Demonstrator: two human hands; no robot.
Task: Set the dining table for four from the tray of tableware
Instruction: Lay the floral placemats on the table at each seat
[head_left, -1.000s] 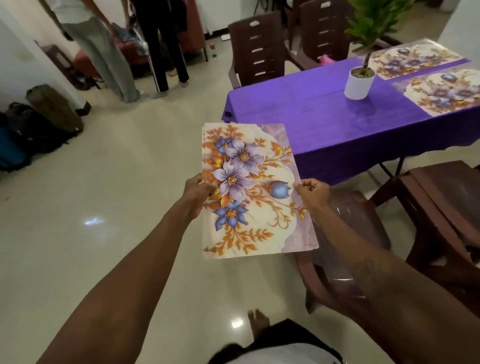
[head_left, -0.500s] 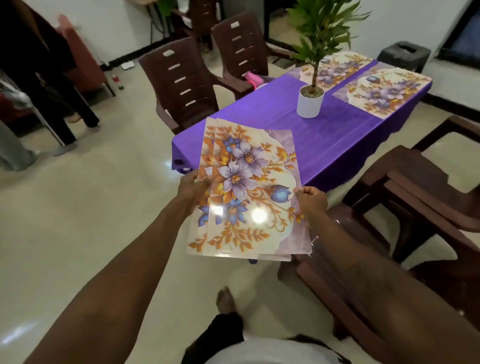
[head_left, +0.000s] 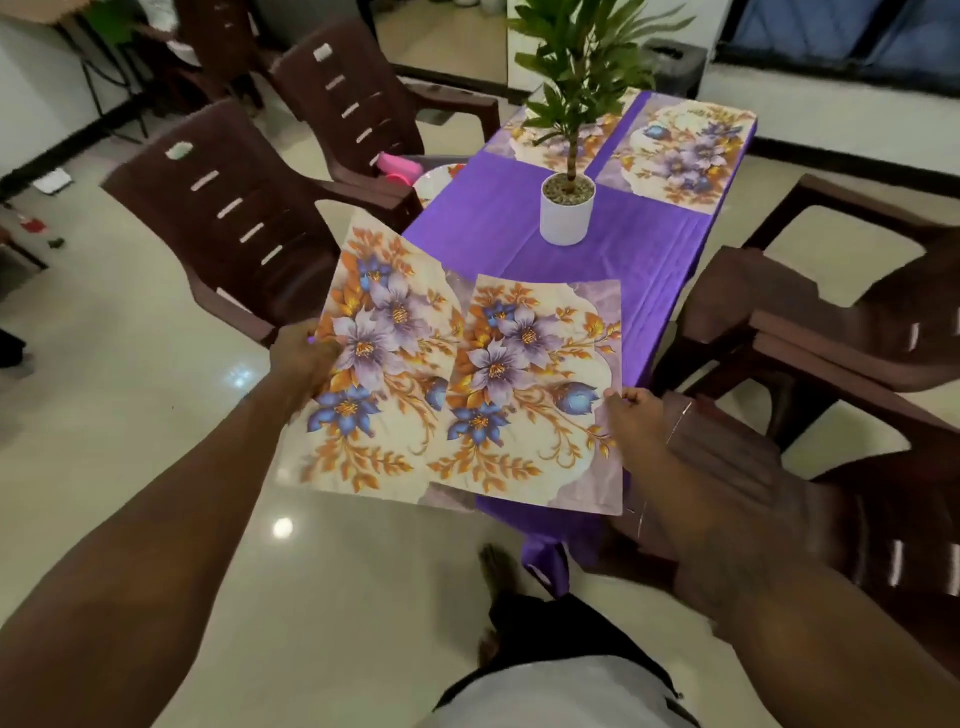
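Purple-clothed tabletop (head_left: 498, 244): white potted plant (head_left: 566, 215) mid-surface; two laid placemats (head_left: 685, 156) flat at the far edge. Over the near edge, left hand (head_left: 304, 358) grips the left placemat (head_left: 379, 364) by its side. Right hand (head_left: 634, 415) pinches the right placemat (head_left: 535, 395), which overlaps the left one.

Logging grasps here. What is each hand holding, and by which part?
The left hand grips the left floral placemat by its left edge; the right hand pinches the right floral placemat by its right edge.

Placemats (head_left: 530, 395): four, two frame centre, two upper right. Potted plant (head_left: 567, 208): one. Table (head_left: 493, 234): one. Brown chairs (head_left: 234, 218): at least four.
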